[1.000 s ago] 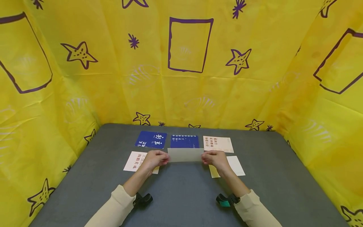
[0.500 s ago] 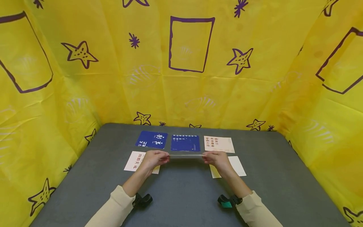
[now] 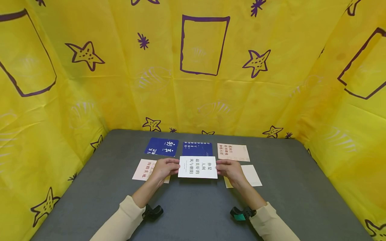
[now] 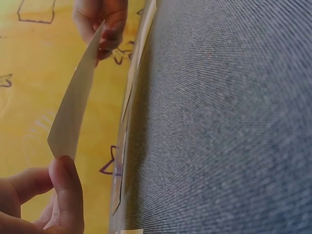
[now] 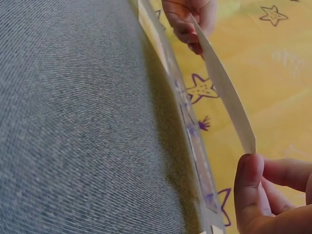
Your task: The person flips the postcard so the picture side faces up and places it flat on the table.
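Observation:
Between both hands a white card (image 3: 197, 167) with dark printed characters is held above the table, its printed face toward the head camera. My left hand (image 3: 164, 170) pinches its left edge between thumb and fingers. The right hand (image 3: 230, 170) pinches the opposite edge the same way. In the left wrist view the card (image 4: 75, 102) is seen tilted, off the tabletop, with the left thumb (image 4: 67, 190) at its near corner. From the right wrist the card (image 5: 226, 92) looks slightly bowed, the right thumb (image 5: 248, 183) pressed on its end.
On the grey table (image 3: 193, 207) lie two blue cards (image 3: 162, 147) (image 3: 197, 149) and a cream printed card (image 3: 233, 152) in a back row. A pinkish card (image 3: 141, 170) lies partly under the left hand, a pale card (image 3: 252, 175) under the right. Yellow patterned cloth (image 3: 199, 100) surrounds the table.
The card has turned over between my hands: first a plain face showed, then it was edge-on, and now its printed face shows. Both hands keep their hold in nearly the same place.

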Demonstrator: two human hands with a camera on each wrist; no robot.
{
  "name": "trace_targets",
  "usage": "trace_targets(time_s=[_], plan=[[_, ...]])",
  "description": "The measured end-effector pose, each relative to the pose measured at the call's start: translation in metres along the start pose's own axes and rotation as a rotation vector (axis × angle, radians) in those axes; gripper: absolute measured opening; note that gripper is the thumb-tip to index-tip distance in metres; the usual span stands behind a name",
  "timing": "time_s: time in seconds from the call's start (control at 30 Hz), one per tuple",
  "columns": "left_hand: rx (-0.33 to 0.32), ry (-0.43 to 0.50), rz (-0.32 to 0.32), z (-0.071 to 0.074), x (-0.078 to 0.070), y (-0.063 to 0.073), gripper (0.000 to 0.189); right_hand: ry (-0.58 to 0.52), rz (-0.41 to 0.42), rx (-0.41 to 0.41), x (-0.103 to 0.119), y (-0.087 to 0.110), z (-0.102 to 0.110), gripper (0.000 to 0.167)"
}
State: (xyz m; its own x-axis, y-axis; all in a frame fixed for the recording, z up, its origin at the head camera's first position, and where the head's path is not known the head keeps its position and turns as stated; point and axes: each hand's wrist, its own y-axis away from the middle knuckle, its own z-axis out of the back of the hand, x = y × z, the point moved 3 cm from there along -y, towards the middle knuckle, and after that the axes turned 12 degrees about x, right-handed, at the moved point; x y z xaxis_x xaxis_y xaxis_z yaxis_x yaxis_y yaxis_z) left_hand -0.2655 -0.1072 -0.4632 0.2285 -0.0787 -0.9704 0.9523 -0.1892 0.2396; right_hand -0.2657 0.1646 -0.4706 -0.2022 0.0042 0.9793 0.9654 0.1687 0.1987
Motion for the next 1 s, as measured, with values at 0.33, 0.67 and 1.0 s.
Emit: trace_targets(time_s=[0.33,0.67,1.0], plan=[[-0.006,0.001,-0.025,-0.0012,0.0066,-0.0040,0.026,0.027,-0.017,-0.026,-0.0029,0.0009,-0.0014,0.028],[-0.003,-0.058,-0.017,-0.0027,0.0071,-0.0072,0.026,0.052,-0.018,-0.036,-0.0032,-0.0008,-0.0019,0.025],[0.052,-0.165,-0.003,-0.0066,0.0043,-0.0026,0.033,0.104,-0.020,-0.020,-0.0058,-0.0045,-0.0014,0.022]])
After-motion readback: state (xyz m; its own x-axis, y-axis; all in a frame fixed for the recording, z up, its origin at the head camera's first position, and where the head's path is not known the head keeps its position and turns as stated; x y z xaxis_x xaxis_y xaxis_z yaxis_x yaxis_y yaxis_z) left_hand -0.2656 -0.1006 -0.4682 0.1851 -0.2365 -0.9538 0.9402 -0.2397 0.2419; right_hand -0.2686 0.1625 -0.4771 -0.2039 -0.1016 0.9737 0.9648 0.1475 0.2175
